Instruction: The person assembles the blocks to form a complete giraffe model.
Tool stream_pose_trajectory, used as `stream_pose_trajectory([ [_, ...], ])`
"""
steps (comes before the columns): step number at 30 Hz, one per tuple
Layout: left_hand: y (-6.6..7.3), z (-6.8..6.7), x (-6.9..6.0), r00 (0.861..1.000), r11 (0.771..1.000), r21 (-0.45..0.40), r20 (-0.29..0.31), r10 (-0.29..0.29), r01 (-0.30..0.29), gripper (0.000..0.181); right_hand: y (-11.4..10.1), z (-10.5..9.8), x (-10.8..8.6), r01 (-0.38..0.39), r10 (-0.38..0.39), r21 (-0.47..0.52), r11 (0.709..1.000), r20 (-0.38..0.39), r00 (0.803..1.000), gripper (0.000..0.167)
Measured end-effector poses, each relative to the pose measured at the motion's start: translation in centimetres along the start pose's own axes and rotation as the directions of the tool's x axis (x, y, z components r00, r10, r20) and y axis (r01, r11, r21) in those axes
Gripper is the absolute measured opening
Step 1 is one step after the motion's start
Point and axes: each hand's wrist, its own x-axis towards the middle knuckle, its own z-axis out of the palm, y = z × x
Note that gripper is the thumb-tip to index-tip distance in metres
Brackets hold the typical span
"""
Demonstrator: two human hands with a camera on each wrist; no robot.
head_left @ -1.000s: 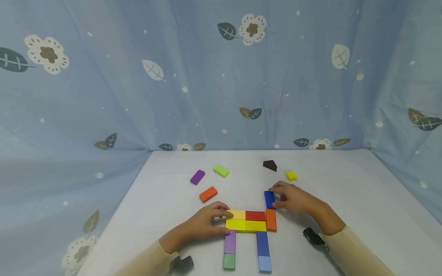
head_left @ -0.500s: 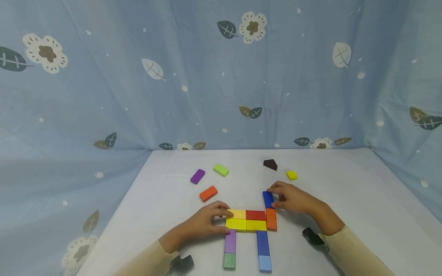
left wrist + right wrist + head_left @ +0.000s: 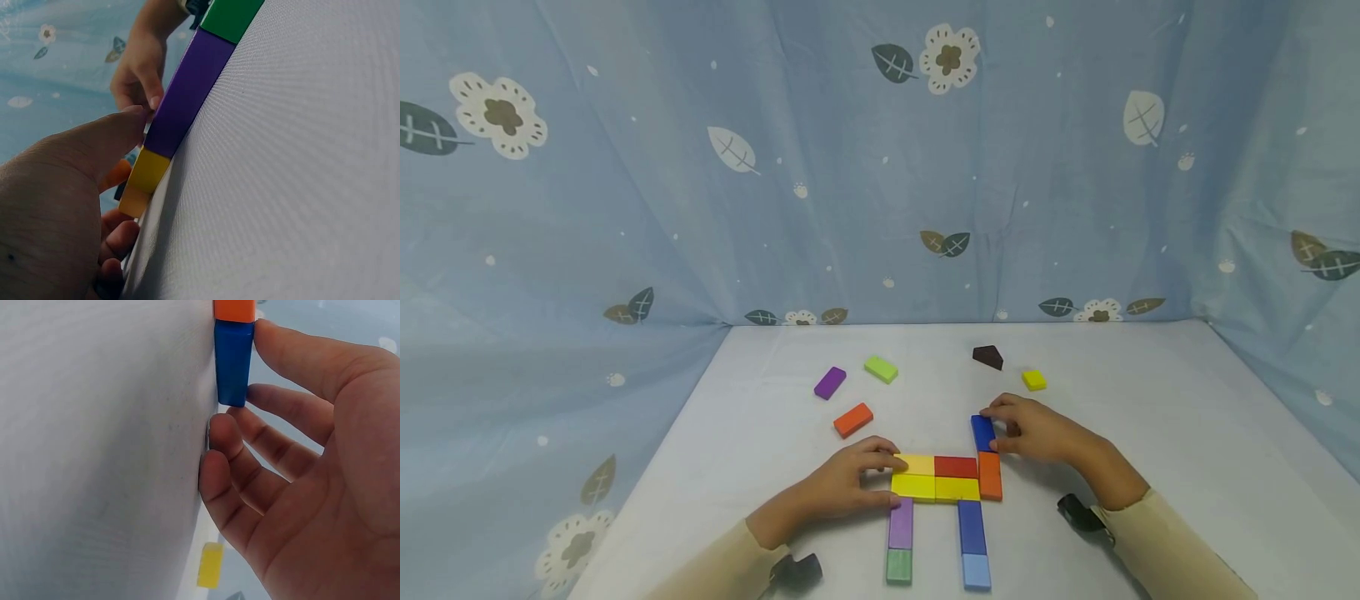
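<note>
My right hand (image 3: 1037, 427) pinches a dark blue block (image 3: 982, 433) by its ends, thumb at the near end and fingers at the far one. In the right wrist view, this blue block (image 3: 233, 362) meets the end of an orange block (image 3: 234, 309). My left hand (image 3: 850, 483) touches the left end of the flat layout: an index fingertip rests on the pale yellow block (image 3: 917, 464), the thumb tip by the corner of the lilac block (image 3: 900, 523). A red block (image 3: 956, 467) and two bright yellow blocks (image 3: 913, 487) fill out the body.
Below the body lie green (image 3: 898, 567), blue (image 3: 972, 527) and light blue (image 3: 976, 572) blocks. Loose behind are orange (image 3: 853, 420), purple (image 3: 830, 382), lime (image 3: 881, 369), dark brown (image 3: 988, 357) and small yellow (image 3: 1033, 380) blocks. A patterned blue curtain (image 3: 850, 167) borders the white table.
Between one second and half a second ago, my right hand shifted the dark blue block slightly left above the orange one. Since then it stays put, and my left hand has not visibly moved.
</note>
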Motion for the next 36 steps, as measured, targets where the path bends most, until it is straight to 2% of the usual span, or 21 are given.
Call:
stream_pose_trajectory([
  [5, -0.01, -0.04, 0.04, 1.000, 1.000, 0.006, -0.001, 0.003, -0.002, 0.046, 0.04, 0.03, -0.02, -0.014, 0.014, 0.003, 1.000, 0.000, 1.000, 0.048],
  [21, 0.20, -0.19, 0.02, 0.999, 1.000, 0.007, 0.014, -0.029, 0.029, 0.047, 0.01, -0.07, -0.06, 0.005, -0.005, 0.010, 1.000, 0.001, 1.000, 0.047],
  [36, 0.20, -0.14, 0.04, 1.000, 1.000, 0.011, 0.009, -0.021, 0.021, 0.046, 0.06, -0.04, -0.12, 0.012, -0.012, 0.024, 1.000, -0.002, 1.000, 0.048],
])
